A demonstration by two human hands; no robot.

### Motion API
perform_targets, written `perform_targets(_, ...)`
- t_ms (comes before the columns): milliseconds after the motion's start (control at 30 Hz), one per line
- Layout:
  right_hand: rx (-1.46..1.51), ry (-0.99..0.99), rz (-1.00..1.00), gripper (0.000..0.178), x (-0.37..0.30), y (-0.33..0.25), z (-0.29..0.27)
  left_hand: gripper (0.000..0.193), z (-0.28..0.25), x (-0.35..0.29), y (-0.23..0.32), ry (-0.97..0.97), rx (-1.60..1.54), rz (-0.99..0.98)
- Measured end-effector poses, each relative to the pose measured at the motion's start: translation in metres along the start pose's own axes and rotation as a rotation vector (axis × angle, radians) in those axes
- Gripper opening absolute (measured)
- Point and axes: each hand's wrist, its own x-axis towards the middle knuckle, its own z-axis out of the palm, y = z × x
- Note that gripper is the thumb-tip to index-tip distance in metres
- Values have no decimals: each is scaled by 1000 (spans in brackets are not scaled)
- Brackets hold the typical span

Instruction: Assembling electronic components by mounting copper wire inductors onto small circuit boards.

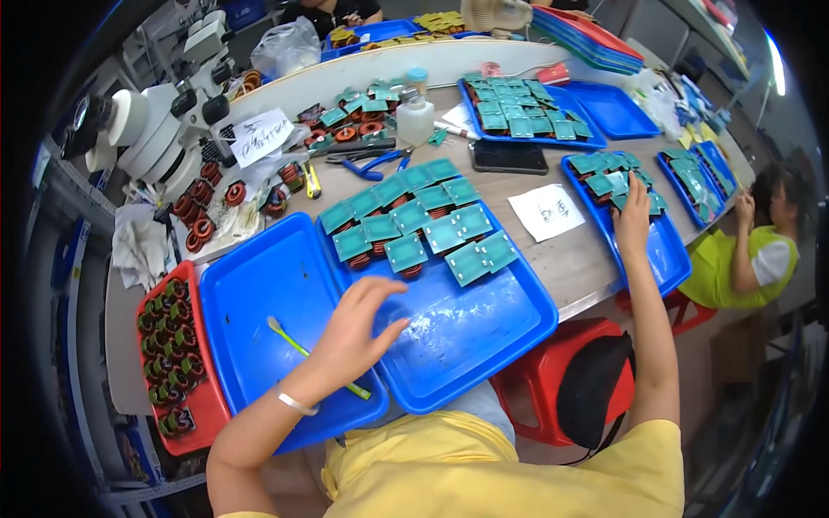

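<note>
Two hands: both bare, reaching from the lower edge over a crowded tabletop (579, 259).
Left hand (356, 326): hovers over the seam between two blue trays; fingers (376, 289) spread and loosely curled — holding nothing.
Right hand (633, 220): stretched far right, resting on teal squares in the right tray (665, 250); whether the fingers grip one, cannot tell.
Middle tray (484, 328): teal-topped coils (406, 253) in rows across its far half, near half bare.
Left tray (259, 293): a green stick (289, 338) lies in it, just beside the left wrist.
Red tray (142, 345): far left, packed with dark wound coils (171, 345).
Beyond: microscope (155, 129) far left; paper note (546, 211) between middle and right trays; blue pliers (376, 164).
Right edge: a seated person (751, 250) in green — apart from these hands.
</note>
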Motion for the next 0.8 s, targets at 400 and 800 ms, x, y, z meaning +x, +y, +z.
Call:
perform_targets(400, -206, -24, -113, 74, -1, 2, 6, 60, 63, 57, -7, 135, 347, 109)
perform_targets(800, 644, 307, 120, 32, -30, -97, -49, 47, -6, -47, 35, -35, -1509, -484)
